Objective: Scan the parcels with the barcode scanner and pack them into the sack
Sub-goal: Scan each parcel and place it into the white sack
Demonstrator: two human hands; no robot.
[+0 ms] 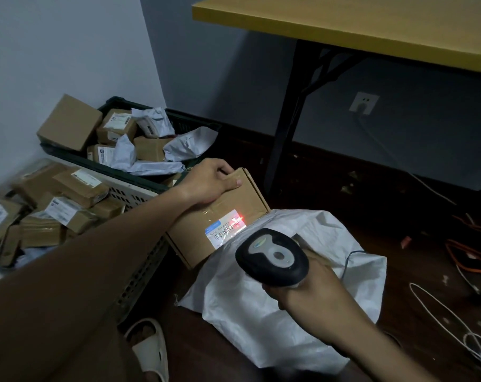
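L grip (209,181) 1 box (223,216), R grip (302,288) 1 scanner (272,257).

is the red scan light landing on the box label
Yes, the red light from the scanner falls on the box label.

This looks like a small back room used for sorting parcels, an improvised packing corner and no proper warehouse. At nine to ten o'clock two slotted plastic crates, a dark crate (176,121) against the wall and a pale crate (134,193) nearer, are heaped with taped cardboard boxes (70,122) and grey mailer bags (188,143) bearing shipping labels. At five o'clock a white woven sack (330,271) slumps on the dark floor (330,188). At one o'clock stands a folding table (371,26) with a yellow top and black legs, and beneath it a wall socket (364,102) on a plain painted wall. Loose cables (465,252) trail across the floor at three to four o'clock.
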